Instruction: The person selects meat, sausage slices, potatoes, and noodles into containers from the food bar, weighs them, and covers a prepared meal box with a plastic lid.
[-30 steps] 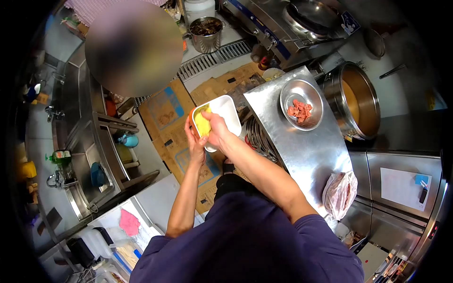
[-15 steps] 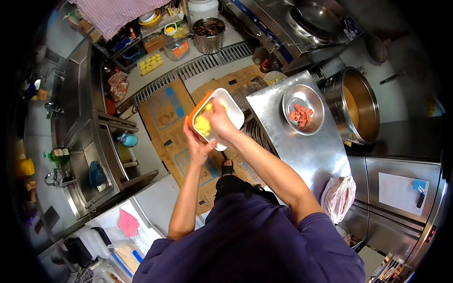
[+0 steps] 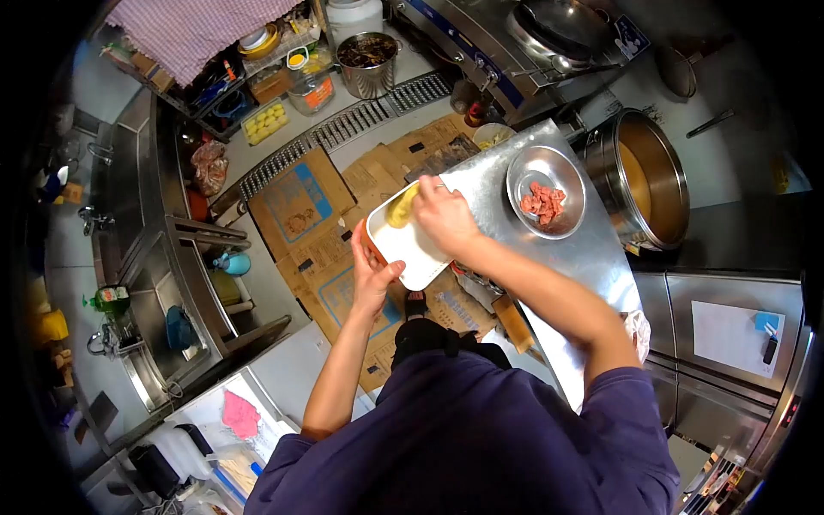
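Since the previous frame, the right hand [image 3: 445, 215] has shifted from over the middle of the white container [image 3: 416, 259] to its far right edge, the yellow food [image 3: 401, 209] now shows near the far corner, and the plastic bag [image 3: 638, 331] has become mostly covered by the right arm. The container, orange outside, is held in the air beside the metal tabletop [image 3: 586, 279], clamped by the left hand [image 3: 375, 279], thumb over the near rim and fingers against the outer wall. The right hand's fingers are bent and close together at the food; blur hides whether they pinch any. On the tabletop, a steel bowl [image 3: 524, 168] holds reddish pieces [image 3: 543, 204]. Print on the cardboard [image 3: 276, 230] with blue panels is too small to read, as are the green bottle [image 3: 110, 299]'s label, the blue sticker [image 3: 632, 37] by the stove and the writing on the paper sheet [image 3: 728, 337]. The dark surroundings cut off the picture's edges.
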Demonstrator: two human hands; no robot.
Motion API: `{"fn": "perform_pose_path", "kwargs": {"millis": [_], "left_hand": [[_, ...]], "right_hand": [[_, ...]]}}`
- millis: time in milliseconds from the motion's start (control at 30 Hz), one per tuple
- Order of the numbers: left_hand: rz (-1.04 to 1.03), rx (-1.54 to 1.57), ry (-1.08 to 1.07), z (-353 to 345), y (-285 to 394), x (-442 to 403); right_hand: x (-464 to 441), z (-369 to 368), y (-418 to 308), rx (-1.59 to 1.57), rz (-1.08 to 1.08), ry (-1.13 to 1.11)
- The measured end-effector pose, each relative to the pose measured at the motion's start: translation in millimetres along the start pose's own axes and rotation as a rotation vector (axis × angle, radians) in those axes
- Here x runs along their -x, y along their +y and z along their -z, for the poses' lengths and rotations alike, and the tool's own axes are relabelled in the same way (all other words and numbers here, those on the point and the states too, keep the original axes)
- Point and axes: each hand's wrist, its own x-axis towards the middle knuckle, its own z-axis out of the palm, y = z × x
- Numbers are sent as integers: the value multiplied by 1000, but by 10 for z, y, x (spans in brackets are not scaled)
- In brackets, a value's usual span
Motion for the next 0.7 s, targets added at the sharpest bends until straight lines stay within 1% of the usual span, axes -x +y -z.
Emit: {"fn": "perform_pose_path", "kwargs": {"millis": [67, 133, 200, 233, 267, 300, 333, 367, 400, 433, 500, 533, 567, 600, 633, 667, 700], "left_hand": [[2, -66, 105, 155, -146, -9], [62, -94, 175, 473, -65, 102], [3, -4, 165, 1195, -272, 187], [39, -26, 231, 1451, -241, 306], [-10, -120, 260, 1805, -278, 340], [-232, -344, 273, 1844, -195, 295], [-494, -759, 209, 1720, 72, 174], [-441, -846, 314, 1752, 24, -27], [-346, -1015, 399, 1986, -27, -174], [-237, -1183, 470, 2214, -74, -312], [78, -1483, 747, 2230, 136, -513], [-311, -1356, 544, 2499, 182, -544], [-534, -1663, 678, 2780, 149, -579], [-451, -1836, 789, 2501, 172, -393], [-367, -1879, 822, 2665, 113, -401], [-3, -1718, 1101, 2832, 45, -597], [55, -1076, 868, 2546, 62, -593]], "right_hand": [[258, 9, 152, -196, -415, -36], [783, -7, 421, -249, -526, 67], [1428, 34, 509, -320, -695, 97], [1746, 7, 577, -332, -750, 112], [2072, -45, 605, -331, -821, 131], [2412, -186, 670, -322, -908, 128], [2730, -353, 740, -313, -1001, 104], [2995, -552, 814, -295, -1080, 119], [3277, -724, 890, -279, -1128, 86], [3599, -1090, 1016, -191, -1046, -51], [3795, -1103, 919, -294, -1188, -235], [3949, -1041, 878, -358, -1110, -162], [4112, -867, 783, -506, -1145, -34], [4329, -679, 674, -584, -1137, 40], [4623, -546, 545, -552, -1174, 141], [4831, -475, 477, -514, -1206, 273], [5147, -431, 435, -413, -1307, 295]]}}
